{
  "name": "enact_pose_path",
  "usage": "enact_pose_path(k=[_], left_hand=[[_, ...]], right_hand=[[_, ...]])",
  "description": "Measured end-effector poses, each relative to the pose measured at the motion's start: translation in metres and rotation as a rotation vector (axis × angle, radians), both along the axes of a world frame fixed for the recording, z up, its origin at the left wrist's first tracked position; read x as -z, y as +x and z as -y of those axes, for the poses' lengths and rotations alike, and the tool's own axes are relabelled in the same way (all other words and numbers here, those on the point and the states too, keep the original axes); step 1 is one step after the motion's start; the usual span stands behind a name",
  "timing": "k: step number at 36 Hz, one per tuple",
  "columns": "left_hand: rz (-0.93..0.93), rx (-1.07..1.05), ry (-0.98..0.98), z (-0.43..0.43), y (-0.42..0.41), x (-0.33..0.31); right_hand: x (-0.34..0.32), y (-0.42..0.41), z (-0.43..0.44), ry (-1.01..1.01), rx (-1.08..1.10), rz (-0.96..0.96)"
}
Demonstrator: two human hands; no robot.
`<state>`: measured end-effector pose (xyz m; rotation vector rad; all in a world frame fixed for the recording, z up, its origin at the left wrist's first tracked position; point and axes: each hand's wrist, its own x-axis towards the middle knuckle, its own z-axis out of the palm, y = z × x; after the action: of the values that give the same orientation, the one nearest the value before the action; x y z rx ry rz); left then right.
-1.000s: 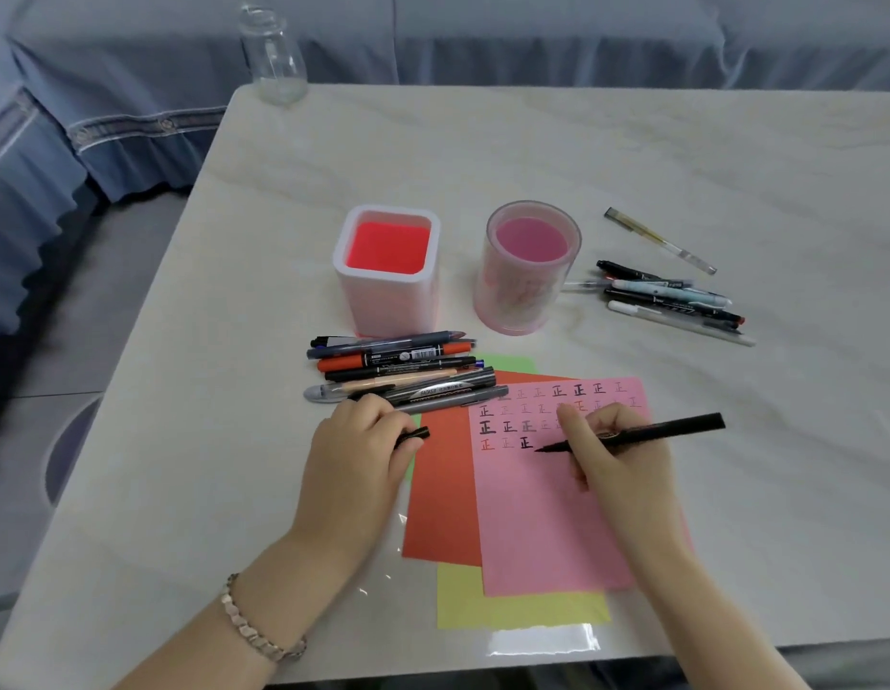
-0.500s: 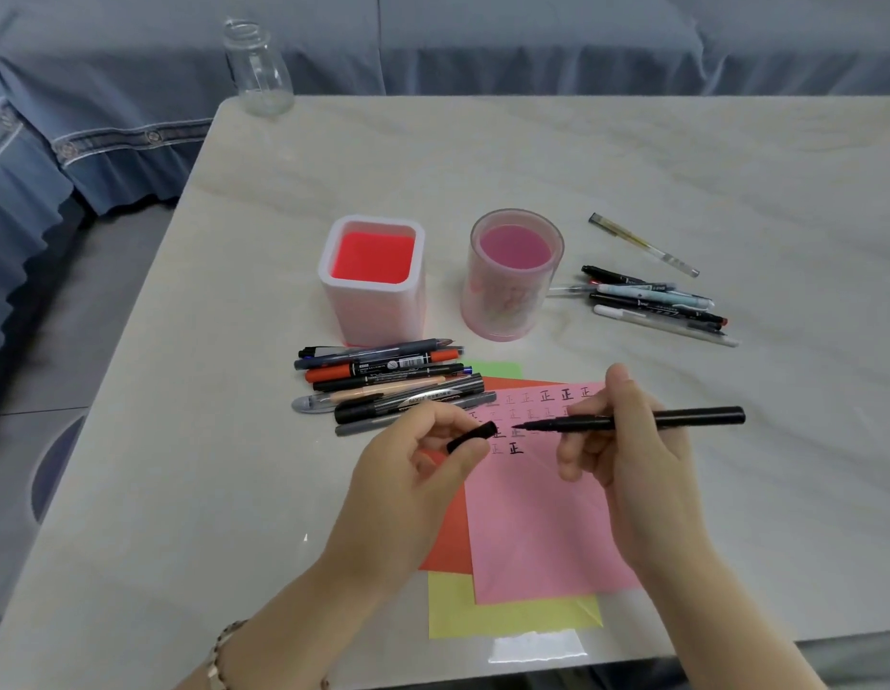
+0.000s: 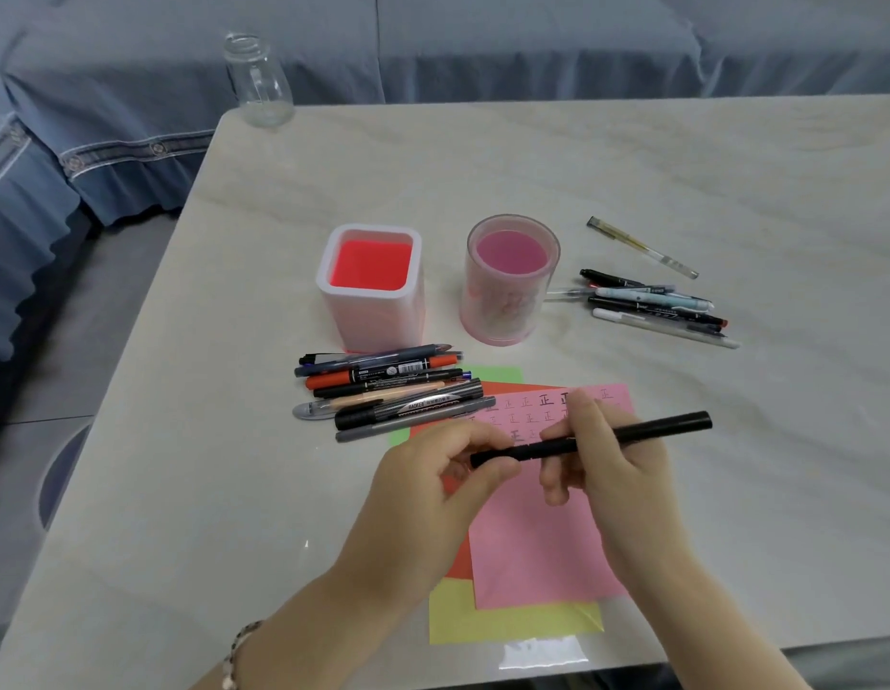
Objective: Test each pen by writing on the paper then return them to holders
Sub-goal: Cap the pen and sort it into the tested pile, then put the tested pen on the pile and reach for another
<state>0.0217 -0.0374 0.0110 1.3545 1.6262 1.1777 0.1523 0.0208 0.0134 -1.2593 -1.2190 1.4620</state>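
Looked like the capping step. Right hand [image 3: 612, 470] gripped the black pen [image 3: 632, 433] mid-barrel, holding it level just above the pink paper [image 3: 532, 550]. Left hand [image 3: 423, 495] pinched the cap [image 3: 498, 455] at the tip end; couldn't tell if it was fully seated. Square holder [image 3: 371, 311] and round holder [image 3: 507, 311] held no pens. Next move: press the cap home, then drop the pen into a holder.
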Motion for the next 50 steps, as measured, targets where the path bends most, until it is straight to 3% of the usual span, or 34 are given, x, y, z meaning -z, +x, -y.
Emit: enact_pose_path(k=[8,13,15,17,19,22,28,33,38,43,46,50], left_hand=[[-0.071,0.229,-0.106,-0.017,0.0,-0.003],[0.405,0.419,-0.472,-0.038,0.001,-0.017],[0.449,0.472,-0.523,-0.043,0.002,-0.019],[0.3,0.389,-0.433,-0.046,0.004,-0.014],[0.007,0.26,-0.265,-0.046,0.004,-0.001],[-0.4,0.013,-0.003,-0.041,-0.006,0.018],[-0.6,-0.304,0.133,-0.026,-0.05,0.037],[-0.744,-0.383,0.082,-0.016,-0.085,0.047],[-0.879,-0.348,0.116,-0.012,-0.089,0.057],[-0.975,-0.131,0.231,-0.017,-0.076,0.07],[-1.083,-0.058,0.244,-0.02,-0.073,0.079],[-1.12,-0.11,0.269,-0.021,-0.076,0.083]], right_hand=[[0.002,0.001,-0.007,0.029,0.03,0.02],[-0.001,0.018,-0.016,0.044,-0.042,0.013],[-0.002,0.024,-0.018,0.067,-0.1,0.014],[0.004,0.028,-0.022,0.105,-0.144,0.065],[0.016,0.03,-0.032,0.109,-0.235,0.178],[0.041,0.038,-0.056,0.165,-0.324,0.532],[0.043,0.059,-0.121,0.54,-0.046,1.078],[0.055,0.063,-0.151,0.448,-0.148,1.38],[0.062,0.064,-0.155,0.456,-0.163,1.359],[0.059,0.066,-0.146,0.497,-0.201,1.328],[0.048,0.061,-0.133,0.574,-0.189,1.236],[0.024,0.05,-0.106,0.697,-0.222,1.076]])
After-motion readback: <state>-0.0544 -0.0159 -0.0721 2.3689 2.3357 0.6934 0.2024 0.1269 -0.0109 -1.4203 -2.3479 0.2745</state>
